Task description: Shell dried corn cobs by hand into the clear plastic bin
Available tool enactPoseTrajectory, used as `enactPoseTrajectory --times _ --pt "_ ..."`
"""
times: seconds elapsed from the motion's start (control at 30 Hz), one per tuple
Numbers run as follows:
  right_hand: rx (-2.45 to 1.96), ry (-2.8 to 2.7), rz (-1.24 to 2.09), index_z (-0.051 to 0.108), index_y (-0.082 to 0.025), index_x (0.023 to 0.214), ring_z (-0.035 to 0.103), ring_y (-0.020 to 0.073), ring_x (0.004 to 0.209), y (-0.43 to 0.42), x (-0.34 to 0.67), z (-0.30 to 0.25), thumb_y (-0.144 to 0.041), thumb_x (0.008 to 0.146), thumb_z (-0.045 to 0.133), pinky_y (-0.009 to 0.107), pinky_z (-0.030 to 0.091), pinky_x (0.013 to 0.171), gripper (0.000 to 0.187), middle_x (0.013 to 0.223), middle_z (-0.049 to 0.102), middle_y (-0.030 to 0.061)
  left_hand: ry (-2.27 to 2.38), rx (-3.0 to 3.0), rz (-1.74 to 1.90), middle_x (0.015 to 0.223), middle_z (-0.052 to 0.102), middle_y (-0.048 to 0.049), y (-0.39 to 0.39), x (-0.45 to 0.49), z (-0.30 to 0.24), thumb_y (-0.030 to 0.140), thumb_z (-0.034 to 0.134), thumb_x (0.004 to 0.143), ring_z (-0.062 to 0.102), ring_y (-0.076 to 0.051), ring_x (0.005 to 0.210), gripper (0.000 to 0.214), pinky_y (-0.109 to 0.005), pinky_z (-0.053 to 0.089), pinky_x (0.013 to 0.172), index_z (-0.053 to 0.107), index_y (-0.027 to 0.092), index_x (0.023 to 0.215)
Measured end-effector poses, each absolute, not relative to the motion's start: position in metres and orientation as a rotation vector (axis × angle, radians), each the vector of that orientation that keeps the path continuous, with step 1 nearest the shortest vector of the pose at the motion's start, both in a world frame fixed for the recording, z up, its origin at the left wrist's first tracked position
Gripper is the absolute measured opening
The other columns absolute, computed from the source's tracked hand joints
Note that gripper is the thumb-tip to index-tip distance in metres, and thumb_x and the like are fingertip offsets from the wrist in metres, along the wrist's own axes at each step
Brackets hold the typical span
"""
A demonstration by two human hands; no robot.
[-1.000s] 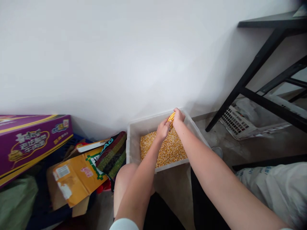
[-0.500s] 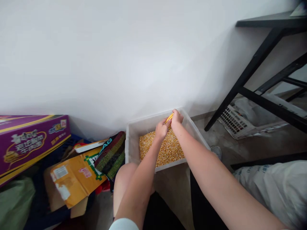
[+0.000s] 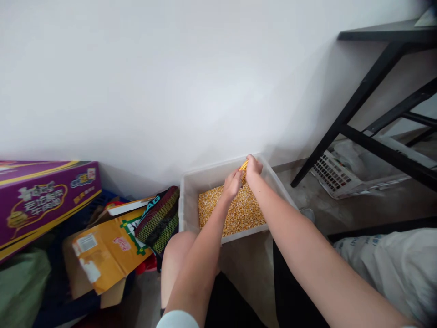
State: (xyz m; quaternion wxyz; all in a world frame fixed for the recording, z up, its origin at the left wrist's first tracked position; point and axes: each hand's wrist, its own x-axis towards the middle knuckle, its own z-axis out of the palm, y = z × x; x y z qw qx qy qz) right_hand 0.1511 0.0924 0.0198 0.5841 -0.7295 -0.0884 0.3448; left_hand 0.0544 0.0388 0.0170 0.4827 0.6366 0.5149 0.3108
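Observation:
A yellow ear of corn (image 3: 243,167) is held between my two hands, tilted, over a white plastic bin. My left hand (image 3: 232,183) is closed around its lower left part. Wrapped about its right side is my right hand (image 3: 253,168), its fingers mostly turned away from view. Below them, loose corn kernels (image 3: 218,210) cover the floor of the bin (image 3: 191,180), which stands against the wall. My forearms hide part of the kernels and of the bin's near rim.
To the left lie a purple box (image 3: 51,200), a flattened orange carton (image 3: 105,250) and a mesh bag (image 3: 160,223). On the right stand a black table frame (image 3: 344,107) and a white basket (image 3: 332,173). A white sack (image 3: 392,264) sits at the lower right.
Both hands have shifted slightly to the right. The ear of corn is turned more upright, and more of it shows between the hands.

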Motion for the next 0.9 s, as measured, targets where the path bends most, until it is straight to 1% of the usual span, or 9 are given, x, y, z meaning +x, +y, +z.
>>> enactPoseTrajectory --times 0.1,0.17,0.27,0.4,0.57,0.67,0.8,0.9 --pt "-1.712 -0.174 0.835 0.061 -0.017 0.070 0.051 0.0150 0.054 0.092 0.150 0.017 -0.037 0.063 0.062 0.025 0.038 0.044 0.020 0.059 0.055 0.0004 1.362 1.633 0.727 0.084 0.066 -0.0049 0.039 0.054 0.014 0.064 0.030 0.084 0.059 -0.016 0.064 0.060 -0.025 0.044 0.057 0.059 0.022 0.116" --pt "-1.702 -0.157 0.842 0.061 -0.017 0.071 0.051 0.0150 0.053 0.091 0.150 0.015 -0.035 0.062 0.062 0.025 0.038 0.043 0.020 0.060 0.055 0.0008 1.425 1.693 0.721 0.080 0.065 -0.0045 0.038 0.055 0.013 0.068 0.030 0.082 0.058 -0.015 0.061 0.063 -0.025 0.044 0.058 0.060 0.022 0.113" --pt "-1.702 -0.146 0.839 0.061 -0.017 0.071 0.050 0.0146 0.052 0.092 0.153 0.014 -0.036 0.063 0.061 0.025 0.039 0.043 0.021 0.061 0.054 0.0007 1.349 1.740 0.728 0.081 0.065 -0.0034 0.038 0.056 0.012 0.067 0.028 0.083 0.058 -0.014 0.059 0.062 -0.024 0.044 0.057 0.059 0.023 0.115" --pt "-1.673 -0.167 0.858 0.061 -0.017 0.071 0.049 0.0140 0.051 0.095 0.157 0.016 -0.037 0.060 0.063 0.025 0.038 0.042 0.023 0.059 0.053 -0.0006 1.265 1.648 0.749 0.091 0.065 -0.0035 0.038 0.057 0.013 0.066 0.030 0.084 0.058 -0.013 0.063 0.061 -0.022 0.044 0.055 0.052 0.025 0.124" --pt "-1.576 -0.218 0.971 0.059 -0.017 0.071 0.048 0.0131 0.049 0.095 0.145 0.021 -0.035 0.059 0.063 0.024 0.038 0.041 0.022 0.056 0.051 -0.0024 1.383 1.514 0.746 0.086 0.064 -0.0043 0.041 0.052 0.016 0.072 0.031 0.079 0.058 -0.014 0.063 0.067 -0.022 0.043 0.050 0.053 0.023 0.119" --pt "-1.586 -0.222 0.952 0.059 -0.016 0.071 0.047 0.0129 0.050 0.092 0.141 0.022 -0.034 0.062 0.061 0.024 0.038 0.042 0.020 0.056 0.050 -0.0022 1.321 1.559 0.760 0.082 0.062 -0.0033 0.042 0.050 0.015 0.071 0.029 0.080 0.057 -0.013 0.061 0.065 -0.021 0.042 0.048 0.055 0.023 0.114" --pt "-1.666 -0.201 0.893 0.059 -0.017 0.070 0.049 0.0135 0.052 0.087 0.144 0.021 -0.033 0.064 0.059 0.024 0.038 0.044 0.018 0.057 0.051 -0.0012 1.277 1.628 0.733 0.079 0.062 -0.0031 0.039 0.051 0.019 0.068 0.029 0.082 0.056 -0.013 0.061 0.062 -0.022 0.043 0.052 0.060 0.021 0.108" --pt "-1.654 -0.199 0.884 0.058 -0.017 0.070 0.049 0.0136 0.052 0.084 0.143 0.020 -0.034 0.065 0.058 0.023 0.038 0.043 0.017 0.056 0.051 -0.0016 1.327 1.620 0.709 0.086 0.065 -0.0043 0.036 0.050 0.026 0.064 0.033 0.083 0.058 -0.016 0.069 0.058 -0.024 0.045 0.060 0.058 0.021 0.114"
